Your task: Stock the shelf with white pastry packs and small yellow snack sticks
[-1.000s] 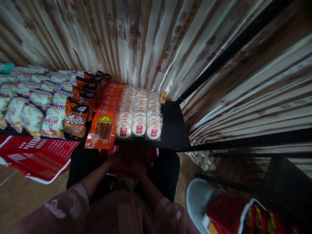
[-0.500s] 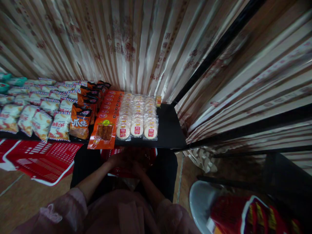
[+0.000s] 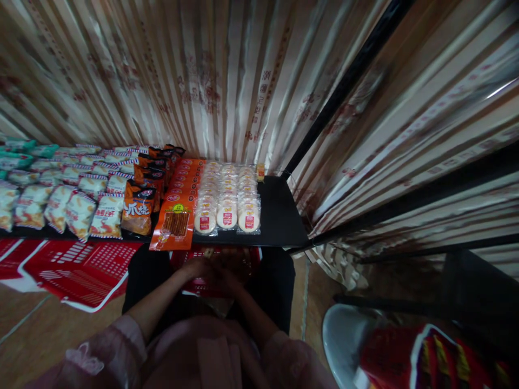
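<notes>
My left hand and my right hand are close together in the shadow below the shelf's front edge. Both are over a red basket between my knees. Their fingers are too dark to make out, and so is anything they may hold. A small pale spot shows by my left hand. Above them on the black shelf, wrapped round white crackers stand in three rows. Left of these lies a line of orange snack packets, the front one overhanging the edge.
Orange-black bags and several rows of white snack bags fill the shelf's left part. Another red basket is below left. At lower right, a grey-white basin stands beside red packages. A pleated curtain hangs behind.
The view has shifted slightly, so the shelf goods appear a little lower and the left ones farther right. My hands stay together over the basket; a small pale spot now shows by the left one.
</notes>
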Available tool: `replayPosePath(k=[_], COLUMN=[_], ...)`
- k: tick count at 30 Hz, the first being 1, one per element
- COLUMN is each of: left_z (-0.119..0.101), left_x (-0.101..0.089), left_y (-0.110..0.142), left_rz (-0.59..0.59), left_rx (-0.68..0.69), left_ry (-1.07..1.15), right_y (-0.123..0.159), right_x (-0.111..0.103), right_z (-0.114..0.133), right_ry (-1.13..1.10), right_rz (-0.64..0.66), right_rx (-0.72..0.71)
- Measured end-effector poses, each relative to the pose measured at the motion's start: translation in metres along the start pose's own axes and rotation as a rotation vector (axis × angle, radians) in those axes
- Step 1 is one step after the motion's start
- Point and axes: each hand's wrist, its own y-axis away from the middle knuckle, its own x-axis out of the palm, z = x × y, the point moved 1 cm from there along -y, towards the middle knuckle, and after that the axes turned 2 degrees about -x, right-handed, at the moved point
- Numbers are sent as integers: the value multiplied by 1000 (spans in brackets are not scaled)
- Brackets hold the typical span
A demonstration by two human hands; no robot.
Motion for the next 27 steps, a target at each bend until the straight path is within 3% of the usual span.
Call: replayPosePath(k=[11, 21, 27], left_z=[0, -9, -13], left_x=[7, 3, 5], left_y=[-6, 1, 9], left_rz=[-32, -145, -99], left_rx=[-6, 169, 105], left_ry=[278, 711, 981], right_y=[7, 15, 22], right_x=[0, -5, -14], right_z=[-7, -7, 3], right_ry=[-216, -242, -297], right_rz=[-122, -218, -237], right_rx=[-88, -74, -108])
